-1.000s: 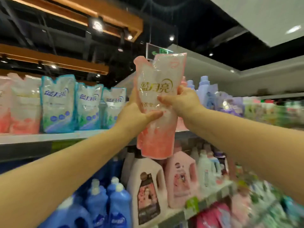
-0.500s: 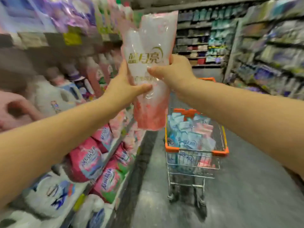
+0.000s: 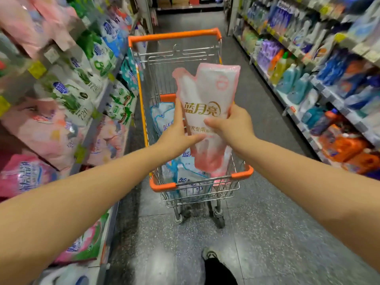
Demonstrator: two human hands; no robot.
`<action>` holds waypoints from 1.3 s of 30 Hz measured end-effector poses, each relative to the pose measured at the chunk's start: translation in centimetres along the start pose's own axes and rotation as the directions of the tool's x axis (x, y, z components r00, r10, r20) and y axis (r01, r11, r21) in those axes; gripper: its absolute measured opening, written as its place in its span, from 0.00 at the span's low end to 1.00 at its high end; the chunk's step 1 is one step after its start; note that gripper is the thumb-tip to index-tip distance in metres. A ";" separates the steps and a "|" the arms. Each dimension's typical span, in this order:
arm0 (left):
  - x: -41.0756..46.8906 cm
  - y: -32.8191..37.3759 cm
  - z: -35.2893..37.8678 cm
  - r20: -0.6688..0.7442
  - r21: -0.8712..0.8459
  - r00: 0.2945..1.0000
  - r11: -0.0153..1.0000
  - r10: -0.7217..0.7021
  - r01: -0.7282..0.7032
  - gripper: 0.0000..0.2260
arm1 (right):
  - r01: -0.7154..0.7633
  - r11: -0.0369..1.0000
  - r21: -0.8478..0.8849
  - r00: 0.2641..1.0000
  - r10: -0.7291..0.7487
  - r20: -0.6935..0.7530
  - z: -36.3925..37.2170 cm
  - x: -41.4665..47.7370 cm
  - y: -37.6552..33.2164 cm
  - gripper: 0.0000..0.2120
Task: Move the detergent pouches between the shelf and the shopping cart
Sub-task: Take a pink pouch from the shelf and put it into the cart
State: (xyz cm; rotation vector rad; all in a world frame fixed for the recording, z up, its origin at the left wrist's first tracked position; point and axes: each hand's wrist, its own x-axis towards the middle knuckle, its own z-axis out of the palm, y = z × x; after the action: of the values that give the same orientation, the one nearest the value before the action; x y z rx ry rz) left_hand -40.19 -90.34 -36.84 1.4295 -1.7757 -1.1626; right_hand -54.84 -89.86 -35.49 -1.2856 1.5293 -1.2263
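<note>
Pink-and-white detergent pouch [image 3: 207, 95] held over the shopping cart [image 3: 162, 185]. Left hand [image 3: 174, 136] and right hand [image 3: 232, 124] grip its sides, fingers [image 3: 178, 116] clamped on it.

Pink-and-white pouch [image 3: 207, 103] with gold lettering; orange-trimmed silver cart [image 3: 174, 36]; blue-and-white pouches [image 3: 162, 116] inside.
</note>
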 end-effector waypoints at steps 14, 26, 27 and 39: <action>14.9 -12.7 10.7 0.163 -0.194 0.815 0.792 -0.556 0.579 0.25 | -0.515 0.848 0.129 0.857 0.514 0.045 2.9 11.7 20.2 0.12; 16.4 -16.2 13.3 0.172 0.013 0.755 0.768 -0.633 0.641 0.25 | -0.625 0.739 0.250 0.771 0.634 0.056 2.6 12.5 24.5 0.17; 16.4 -16.2 13.2 0.150 0.031 0.753 0.765 -0.640 0.644 0.28 | -0.609 0.753 0.248 0.785 0.616 0.060 2.5 12.5 24.4 0.17; 11.7 -14.5 12.3 0.025 -0.011 0.888 0.888 -0.460 0.460 0.23 | -0.430 0.902 0.042 0.901 0.432 -0.035 4.5 9.3 22.8 0.21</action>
State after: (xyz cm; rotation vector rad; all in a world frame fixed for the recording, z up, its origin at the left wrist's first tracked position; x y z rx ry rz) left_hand -46.98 -98.92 -56.25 1.9003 -1.4713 -1.4242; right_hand -57.58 -99.29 -58.51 -0.8367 1.7034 -0.9880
